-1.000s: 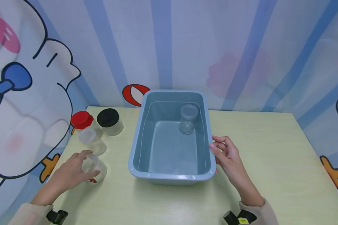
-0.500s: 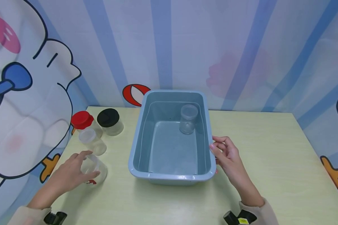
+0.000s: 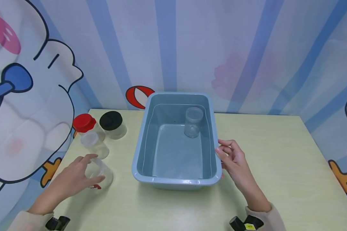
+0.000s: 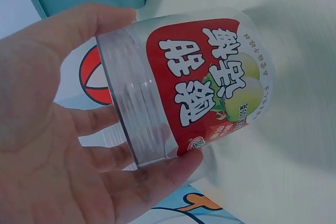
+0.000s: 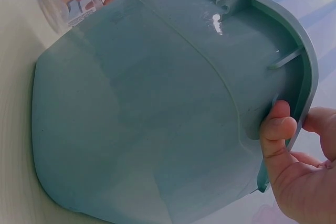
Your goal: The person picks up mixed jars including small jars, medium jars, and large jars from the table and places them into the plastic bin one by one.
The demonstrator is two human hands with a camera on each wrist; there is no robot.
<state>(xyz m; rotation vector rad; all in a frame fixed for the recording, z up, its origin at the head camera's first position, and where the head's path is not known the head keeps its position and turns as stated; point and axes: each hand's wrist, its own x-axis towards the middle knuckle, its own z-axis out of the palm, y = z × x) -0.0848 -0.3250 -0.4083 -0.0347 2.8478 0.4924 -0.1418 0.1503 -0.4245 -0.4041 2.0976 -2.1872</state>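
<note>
My left hand [image 3: 75,176] grips a clear plastic jar [image 3: 106,175] at the table's left side, thumb and fingers spread around its upper end. The left wrist view shows the jar's red label [image 4: 181,77] with white lettering and pictured green fruit. On the right, my right hand [image 3: 237,163] pinches the rim of a blue-grey plastic basin [image 3: 176,182], with fingers curled under the lip in the right wrist view. Inside the basin, near its back right corner, stands another clear jar [image 3: 193,123].
Behind the held jar are a clear jar with a whitish lid [image 3: 94,146], a red-lidded jar [image 3: 85,123] and a black-lidded jar [image 3: 112,123]. They stand on a pale wood-look table [image 3: 266,144]. A cartoon-printed curtain [image 3: 191,48] hangs at the table's back edge.
The left hand and its jar have shifted slightly right. The right hand, the basin and the other jars have stayed put.
</note>
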